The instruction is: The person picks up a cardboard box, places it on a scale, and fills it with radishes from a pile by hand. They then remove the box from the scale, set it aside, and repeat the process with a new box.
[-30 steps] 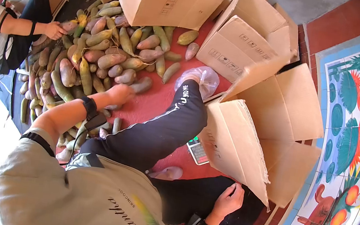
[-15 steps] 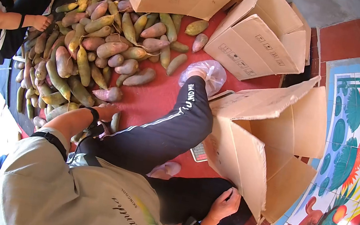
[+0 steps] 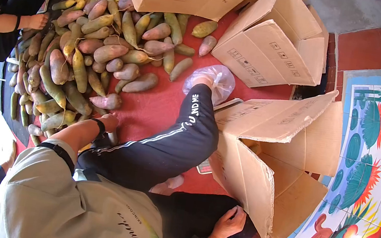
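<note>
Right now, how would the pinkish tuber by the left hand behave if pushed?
The pinkish tuber, beside the left hand, is rounded and tapered, so it would probably roll or swivel on the red floor. It looks solid: likely stiff and heavy.

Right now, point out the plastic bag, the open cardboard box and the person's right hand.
plastic bag (image 3: 224, 82), head view, its crinkled right side.
open cardboard box (image 3: 246, 184), head view, the near flap's outer face.
right hand (image 3: 230, 222), head view, middle of the hand's back.
</note>
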